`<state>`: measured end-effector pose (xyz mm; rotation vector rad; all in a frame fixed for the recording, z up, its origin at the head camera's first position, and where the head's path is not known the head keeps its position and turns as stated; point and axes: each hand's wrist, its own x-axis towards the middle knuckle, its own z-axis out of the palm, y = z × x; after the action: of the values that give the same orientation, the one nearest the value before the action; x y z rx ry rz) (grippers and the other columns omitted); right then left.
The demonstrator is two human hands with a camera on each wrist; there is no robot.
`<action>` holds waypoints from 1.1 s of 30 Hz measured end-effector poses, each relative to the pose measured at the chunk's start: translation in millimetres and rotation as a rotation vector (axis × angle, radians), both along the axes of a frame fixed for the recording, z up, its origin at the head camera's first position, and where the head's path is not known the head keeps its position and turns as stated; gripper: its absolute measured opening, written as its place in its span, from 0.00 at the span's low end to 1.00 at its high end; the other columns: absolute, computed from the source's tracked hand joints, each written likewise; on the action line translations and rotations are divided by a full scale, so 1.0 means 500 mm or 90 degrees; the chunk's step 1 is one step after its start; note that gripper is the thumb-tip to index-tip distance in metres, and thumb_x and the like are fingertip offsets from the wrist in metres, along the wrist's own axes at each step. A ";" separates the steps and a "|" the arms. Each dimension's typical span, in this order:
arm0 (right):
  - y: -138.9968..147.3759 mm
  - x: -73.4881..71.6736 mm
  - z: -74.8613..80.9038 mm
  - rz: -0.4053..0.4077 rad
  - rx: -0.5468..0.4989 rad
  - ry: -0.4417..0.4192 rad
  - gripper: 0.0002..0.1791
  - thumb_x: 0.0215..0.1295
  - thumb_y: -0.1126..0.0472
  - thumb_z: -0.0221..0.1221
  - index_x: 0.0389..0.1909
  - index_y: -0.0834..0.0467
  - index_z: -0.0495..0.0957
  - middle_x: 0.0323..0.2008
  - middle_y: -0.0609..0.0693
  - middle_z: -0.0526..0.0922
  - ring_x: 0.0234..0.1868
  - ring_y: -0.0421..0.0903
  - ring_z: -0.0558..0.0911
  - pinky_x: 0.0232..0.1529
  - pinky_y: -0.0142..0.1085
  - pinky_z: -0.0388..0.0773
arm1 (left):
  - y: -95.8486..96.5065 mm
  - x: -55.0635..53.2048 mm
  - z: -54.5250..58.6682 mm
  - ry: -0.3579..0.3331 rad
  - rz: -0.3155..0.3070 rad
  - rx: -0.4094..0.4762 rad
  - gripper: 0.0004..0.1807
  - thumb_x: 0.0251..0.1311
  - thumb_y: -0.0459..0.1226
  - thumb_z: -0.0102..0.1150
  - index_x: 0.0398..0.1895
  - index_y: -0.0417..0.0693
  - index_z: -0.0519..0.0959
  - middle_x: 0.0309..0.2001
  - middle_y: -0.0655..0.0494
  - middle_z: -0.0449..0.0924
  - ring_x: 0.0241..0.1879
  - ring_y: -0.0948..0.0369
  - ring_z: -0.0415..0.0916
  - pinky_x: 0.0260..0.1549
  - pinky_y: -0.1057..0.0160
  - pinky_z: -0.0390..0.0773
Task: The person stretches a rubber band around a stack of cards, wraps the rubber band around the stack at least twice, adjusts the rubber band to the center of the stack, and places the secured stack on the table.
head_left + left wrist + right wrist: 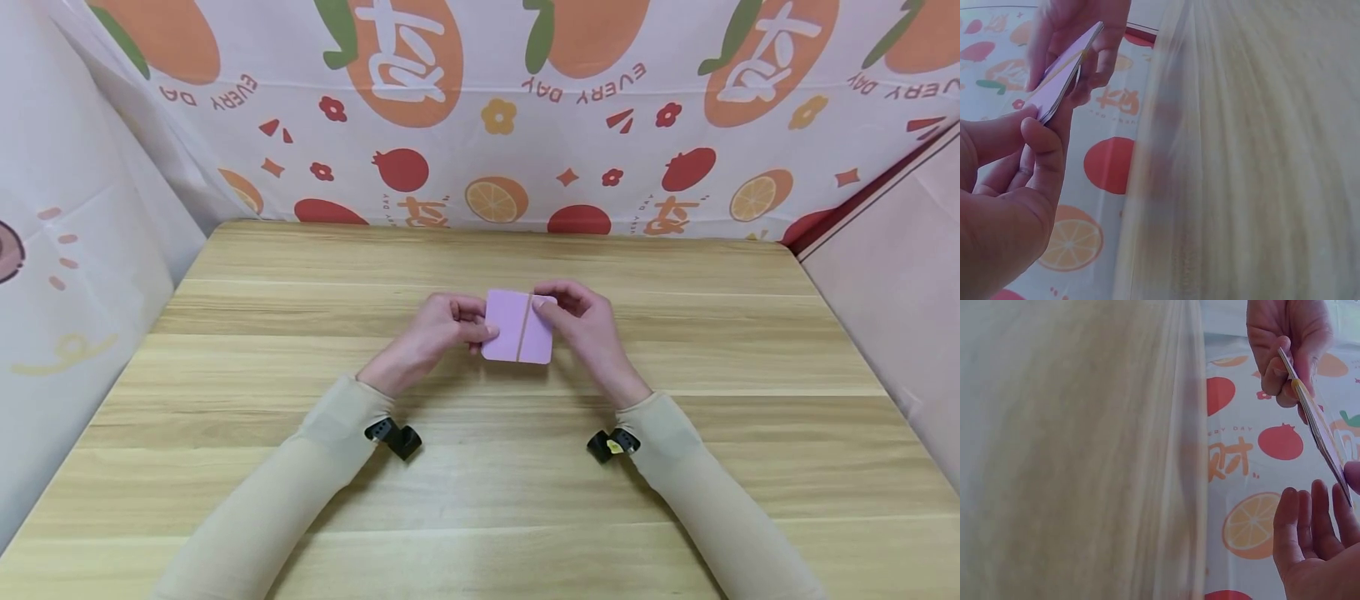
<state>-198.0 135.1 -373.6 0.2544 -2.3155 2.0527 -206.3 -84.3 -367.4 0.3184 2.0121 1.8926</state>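
Observation:
A thin stack of lilac cards (504,323) with rounded corners is held up over the table by both hands. A tan rubber band (524,329) runs round it, right of its middle. My left hand (441,327) pinches the stack's left edge, thumb on the front face and fingers behind. At the upper right corner my right hand (588,325) pinches it, the thumb close beside the band. In the right wrist view the layered edge of the stack (1319,434) shows, and the other fingers of the right hand (1319,544) are spread.
A wood-grain table (480,483) lies beneath both arms. Behind its far edge hangs a white cloth (450,158) printed with fruit and flowers. Pale cloth walls stand at the left and right sides. Small black cameras (397,437) are strapped at the wrists.

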 end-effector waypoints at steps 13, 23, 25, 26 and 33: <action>0.007 0.000 0.009 0.021 0.017 -0.025 0.13 0.66 0.61 0.64 0.46 0.65 0.83 0.45 0.53 0.85 0.45 0.45 0.78 0.40 0.31 0.75 | 0.000 0.002 -0.010 -0.001 -0.052 -0.031 0.04 0.60 0.26 0.62 0.35 0.31 0.82 0.25 0.50 0.80 0.20 0.60 0.71 0.27 0.63 0.73; 0.006 -0.005 0.008 0.049 0.042 -0.064 0.12 0.66 0.60 0.64 0.44 0.64 0.85 0.45 0.52 0.86 0.45 0.44 0.81 0.36 0.31 0.74 | 0.006 0.008 -0.001 0.031 -0.080 -0.062 0.05 0.61 0.27 0.63 0.38 0.33 0.83 0.24 0.51 0.79 0.21 0.60 0.71 0.24 0.64 0.72; 0.004 -0.004 0.012 0.046 0.040 -0.068 0.12 0.66 0.61 0.63 0.44 0.66 0.85 0.45 0.54 0.86 0.44 0.44 0.81 0.35 0.31 0.75 | 0.009 0.008 -0.001 0.032 -0.079 -0.058 0.05 0.61 0.27 0.63 0.38 0.32 0.83 0.23 0.52 0.79 0.20 0.60 0.71 0.24 0.63 0.72; 0.003 -0.004 0.013 0.044 0.039 -0.070 0.12 0.67 0.62 0.62 0.45 0.66 0.84 0.46 0.54 0.86 0.44 0.44 0.82 0.35 0.31 0.75 | 0.010 0.009 -0.001 0.027 -0.074 -0.055 0.05 0.61 0.27 0.63 0.38 0.32 0.83 0.23 0.52 0.79 0.20 0.60 0.71 0.25 0.63 0.72; 0.009 -0.008 0.003 0.040 0.020 -0.074 0.15 0.66 0.57 0.64 0.45 0.64 0.84 0.45 0.51 0.86 0.45 0.44 0.81 0.35 0.31 0.75 | 0.012 0.008 -0.005 0.017 -0.064 -0.055 0.05 0.61 0.27 0.63 0.37 0.32 0.82 0.23 0.52 0.79 0.20 0.60 0.72 0.26 0.62 0.72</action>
<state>-202.0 139.6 -372.0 0.2188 -2.4380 2.1158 -202.5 -78.2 -369.8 0.4160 2.0486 1.7450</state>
